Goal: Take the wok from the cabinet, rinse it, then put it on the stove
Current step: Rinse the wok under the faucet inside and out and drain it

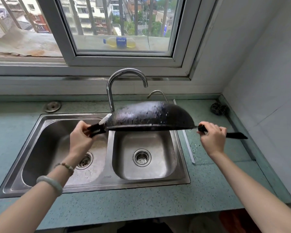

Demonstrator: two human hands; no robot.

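Over the sink (97,179), I hold the wok (149,116) upturned, dome uppermost. My left hand (80,138) is clamped on its short handle and my right hand (212,137) on its long one. Faucet (110,91) rises just behind; scrubber (217,108) sits well right.

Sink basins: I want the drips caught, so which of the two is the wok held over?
The smaller right basin. The upturned wok, held by left hand and right hand, hangs above it; the larger left basin lies mostly beside it.
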